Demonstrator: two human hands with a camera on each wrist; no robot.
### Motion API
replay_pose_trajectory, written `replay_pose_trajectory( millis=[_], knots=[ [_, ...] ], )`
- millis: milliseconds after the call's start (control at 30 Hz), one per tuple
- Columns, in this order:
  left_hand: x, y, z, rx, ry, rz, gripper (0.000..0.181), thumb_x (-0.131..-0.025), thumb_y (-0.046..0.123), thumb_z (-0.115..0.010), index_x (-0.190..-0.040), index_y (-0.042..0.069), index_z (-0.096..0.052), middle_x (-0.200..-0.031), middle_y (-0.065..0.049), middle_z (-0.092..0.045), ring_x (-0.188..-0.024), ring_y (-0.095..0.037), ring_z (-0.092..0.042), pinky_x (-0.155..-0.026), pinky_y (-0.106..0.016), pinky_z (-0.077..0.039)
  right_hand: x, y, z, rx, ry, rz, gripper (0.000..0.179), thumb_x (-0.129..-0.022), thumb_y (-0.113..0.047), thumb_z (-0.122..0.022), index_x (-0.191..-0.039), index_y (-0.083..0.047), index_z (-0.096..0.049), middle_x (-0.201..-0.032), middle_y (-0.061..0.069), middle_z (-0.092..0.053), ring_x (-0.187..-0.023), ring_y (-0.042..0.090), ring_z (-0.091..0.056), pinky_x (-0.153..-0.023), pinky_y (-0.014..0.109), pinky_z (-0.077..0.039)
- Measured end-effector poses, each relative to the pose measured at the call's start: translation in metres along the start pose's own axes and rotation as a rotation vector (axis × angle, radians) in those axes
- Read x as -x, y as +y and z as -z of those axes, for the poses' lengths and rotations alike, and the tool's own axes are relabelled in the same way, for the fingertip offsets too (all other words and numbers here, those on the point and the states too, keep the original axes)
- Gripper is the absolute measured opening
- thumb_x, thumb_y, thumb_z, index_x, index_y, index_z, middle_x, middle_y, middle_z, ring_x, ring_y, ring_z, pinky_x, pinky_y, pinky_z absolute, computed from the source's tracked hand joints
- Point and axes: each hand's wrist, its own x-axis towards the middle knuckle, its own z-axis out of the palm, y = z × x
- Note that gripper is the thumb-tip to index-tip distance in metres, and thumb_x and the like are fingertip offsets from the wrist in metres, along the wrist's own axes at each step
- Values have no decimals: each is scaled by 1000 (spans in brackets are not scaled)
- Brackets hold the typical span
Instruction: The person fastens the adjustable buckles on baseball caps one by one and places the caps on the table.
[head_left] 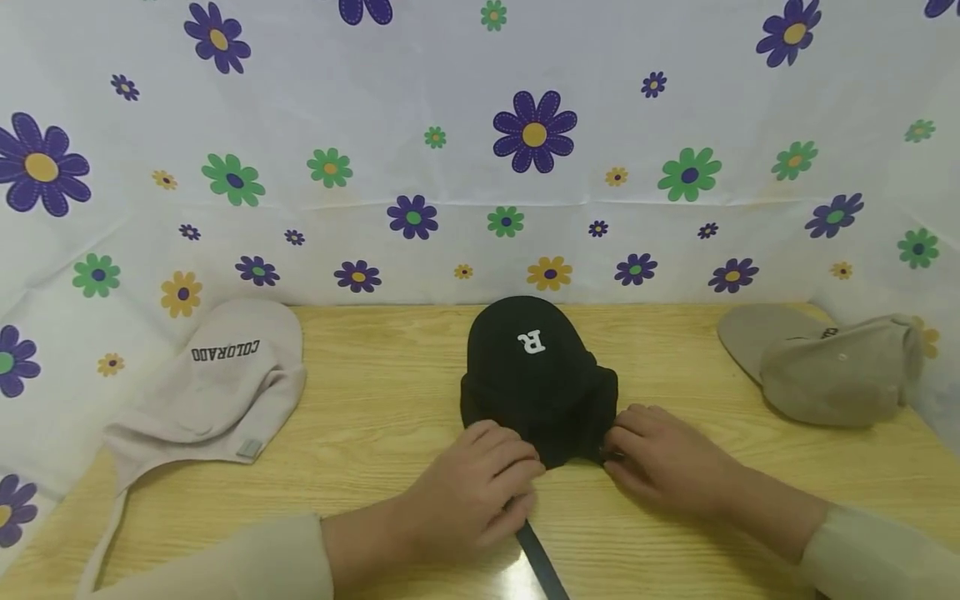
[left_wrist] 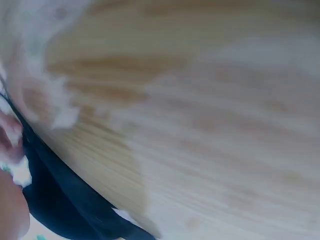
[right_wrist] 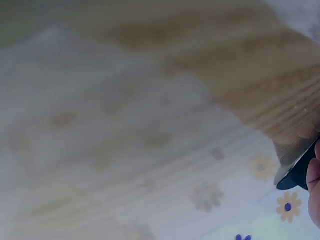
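A black cap (head_left: 517, 383) with a white letter R lies at the middle of the table. My left hand (head_left: 472, 492) grips its near left edge with curled fingers. From under that hand a dark strap (head_left: 542, 560) runs toward the table's front. My right hand (head_left: 667, 458) pinches the near right edge of the same cap. In the left wrist view, the cap's dark cloth (left_wrist: 65, 195) shows beside the fingers at the lower left. Only a small dark piece of the cap (right_wrist: 300, 172) appears in the right wrist view, beside the fingertips.
On the left lies a pale cap (head_left: 225, 375) lettered COLORADO, its long strap (head_left: 102, 542) trailing forward. A khaki cap (head_left: 832, 375) rests on its side at the far right. Behind the wooden table (head_left: 375, 367) hangs a white cloth (head_left: 450, 83) printed with flowers.
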Motion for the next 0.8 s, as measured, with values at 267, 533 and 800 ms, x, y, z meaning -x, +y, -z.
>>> replay_pose_trajectory(
  millis=[267, 533, 800],
  knots=[
    [1, 9, -7, 277, -246, -125, 25, -81, 10, -61, -105, 16, -68, -100, 8, -63, -97, -8, -57, -97, -20, -43, -10, -4, -6, -17, -35, 38, 22, -83, -17, -74, -100, -16, -61, -91, -9, -56, -82, 6, -50, -72, 24, -49],
    [3, 3, -3, 465, -425, -24, 27, -74, 13, -62, -98, 23, -68, -94, 12, -58, -93, -4, -50, -88, -16, -35, -12, -4, -4, -63, -61, 26, 27, -88, -10, -68, -115, -11, -62, -105, -3, -62, -93, 9, -57, -81, 27, -54],
    [4, 2, -4, 515, -507, 8, 19, -74, 17, -61, -90, 26, -66, -88, 16, -54, -89, 2, -45, -88, -16, -33, -14, -1, -4, -120, -44, 116, 20, -95, -10, -63, -115, -13, -66, -114, -2, -59, -105, 12, -54, -89, 28, -53]
  ],
)
